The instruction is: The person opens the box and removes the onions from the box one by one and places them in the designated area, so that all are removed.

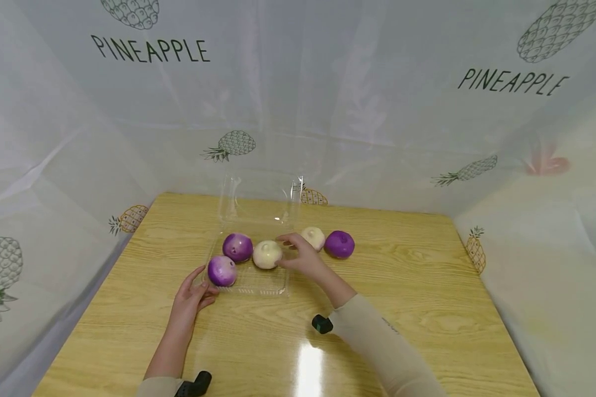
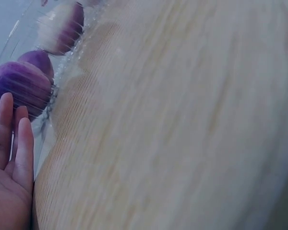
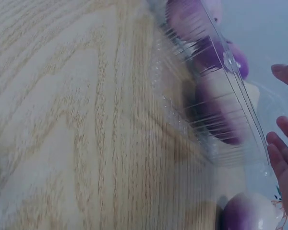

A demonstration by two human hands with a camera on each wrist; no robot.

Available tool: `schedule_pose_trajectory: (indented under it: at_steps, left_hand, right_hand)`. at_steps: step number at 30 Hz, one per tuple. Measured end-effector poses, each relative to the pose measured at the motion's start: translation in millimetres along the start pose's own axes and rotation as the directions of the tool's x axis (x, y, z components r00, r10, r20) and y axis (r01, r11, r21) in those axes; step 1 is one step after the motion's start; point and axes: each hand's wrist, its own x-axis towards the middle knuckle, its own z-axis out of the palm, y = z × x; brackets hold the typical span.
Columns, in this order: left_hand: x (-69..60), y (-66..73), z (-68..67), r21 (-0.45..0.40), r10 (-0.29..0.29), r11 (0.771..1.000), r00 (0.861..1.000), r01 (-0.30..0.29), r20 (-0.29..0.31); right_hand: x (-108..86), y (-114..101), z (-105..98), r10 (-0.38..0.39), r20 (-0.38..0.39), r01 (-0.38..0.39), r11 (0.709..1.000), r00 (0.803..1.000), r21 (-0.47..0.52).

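White onion is sat in the clear box, right by two purple onions. Just beside it the right hand is held with fingers spread, nothing gripped. The left hand, fingers pretty straight, is rested at the box's near-left corner. Two more onions are parked on the surface.

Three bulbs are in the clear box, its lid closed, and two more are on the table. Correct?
The lid isn't closed: the head view shows it raised at the far side. Three bulbs are in the clear box and two more on the table.
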Motion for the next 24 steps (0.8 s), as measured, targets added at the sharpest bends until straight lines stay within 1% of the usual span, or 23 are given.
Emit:
schedule_pose_trajectory:
  at_steps: [3, 6, 11, 24]
  left_hand:
    - [-0.1, -0.6, -0.2, -0.002, 0.009, 1.000, 1.000, -0.009, 0.006]
    - [-0.1, -0.8, -0.4, -0.004, 0.013, 1.000, 1.000, -0.013, 0.010]
    - [-0.4, -0.2, 0.3, 0.002, 0.017, 1.000, 1.000, -0.017, 0.012]
    - [-1.2, -0.7, 0.6, 0.014, 0.012, 1.000, 1.000, -0.012, 0.000]
  right_hand:
    - [3.1, -0.1, 2.5, 0.020, 0.010, -0.019, 0.999, 1.000, -0.045]
    - [6.6, -0.5, 4.6, 0.060, 0.020, -0.058, 0.994, 0.998, -0.092]
    - [11.3, -2.8, 7.5, 0.118, 0.035, -0.112, 0.985, 0.992, -0.135]
    - [18.7, -8.1, 15.7, 0.174, 0.008, -0.166, 0.953, 0.985, -0.252]
